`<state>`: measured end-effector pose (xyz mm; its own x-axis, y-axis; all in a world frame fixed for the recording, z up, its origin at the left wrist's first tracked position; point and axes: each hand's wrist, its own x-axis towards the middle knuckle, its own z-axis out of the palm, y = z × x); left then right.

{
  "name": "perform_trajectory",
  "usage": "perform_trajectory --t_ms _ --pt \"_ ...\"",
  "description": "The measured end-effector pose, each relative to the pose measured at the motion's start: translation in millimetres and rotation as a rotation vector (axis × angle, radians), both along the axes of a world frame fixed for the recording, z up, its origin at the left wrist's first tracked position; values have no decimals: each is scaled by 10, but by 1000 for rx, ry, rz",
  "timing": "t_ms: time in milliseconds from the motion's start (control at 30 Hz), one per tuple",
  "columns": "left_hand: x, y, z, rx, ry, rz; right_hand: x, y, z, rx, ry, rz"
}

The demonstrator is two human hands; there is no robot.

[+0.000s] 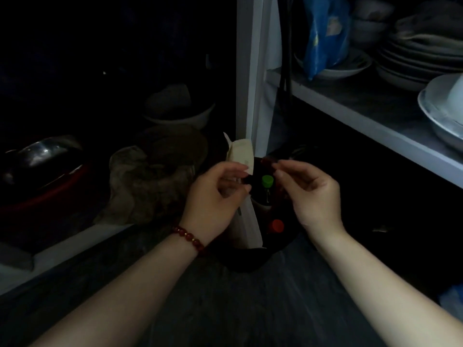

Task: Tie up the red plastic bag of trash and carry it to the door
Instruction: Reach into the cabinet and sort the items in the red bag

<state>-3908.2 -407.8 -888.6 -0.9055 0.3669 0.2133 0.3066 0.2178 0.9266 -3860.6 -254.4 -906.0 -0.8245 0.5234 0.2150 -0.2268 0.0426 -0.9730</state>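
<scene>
On the dim floor in front of a white cabinet post (253,71), the red plastic bag (245,261) is seen standing open-mouthed between the two hands, its film so dark that it reads almost black. Inside it, a bottle with a green cap (267,181), a second bottle with a red cap (276,225) and a white carton (246,221) are held upright, and a beige scrap of paper (241,154) is raised above the rim at the far left side. The left hand (215,194) is held at the bag's left edge with its fingers curled and the thumb brought against them; whether the film itself is pinched there cannot be told in the poor light. A bracelet of red beads (191,237) is worn on that wrist. The right hand (313,194) is held at the right edge, and a strip of the dark red rim is pinched between its thumb and forefinger, the other fingers being loosely curled. To the left of the bag, a crumpled brownish bag (140,181), a pale bowl (179,113) and a shiny metal lid (42,151) are dimly made out. On the shelf (363,116) at the right, stacked plates (413,58) and a blue packet (325,33) are stored.
</scene>
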Motion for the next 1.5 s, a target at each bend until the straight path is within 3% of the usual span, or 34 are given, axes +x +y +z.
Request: perform_trajectory --t_ms 133,267,367,467,533,633,767,967,1067,1133,1233,1500 --pt "-147 -95 -117 -12 88 221 6 81 -116 43 -9 -16" --pt "-217 -154 -321 -130 -119 318 -33 145 -299 116 -152 2" --pt "-202 -194 -463 -311 -176 137 -89 177 -485 295 -455 159" --pt "-164 -258 -550 -625 23 -144 -61 177 -622 700 -707 411" --pt "-173 -292 -612 -743 161 -102 -42 150 -657 839 -678 467" --pt "-214 -316 -597 -846 147 172 -82 177 -641 899 -567 260" --pt "-240 -319 -623 -691 -28 209 -114 290 -630 914 -546 28" --pt "-247 -154 -654 -578 30 211 -141 235 -643 924 -590 173" --pt "-260 -104 -651 -516 56 174 -158 270 -613 991 -568 -6" --pt "-249 -96 -645 -484 39 144 -158 315 -607 1071 -722 -120" --pt "-238 -107 -651 -459 70 172 -173 349 -612 1021 -904 -92" --pt "-328 -175 -678 -519 51 318 -204 519 -575 974 -888 -128"
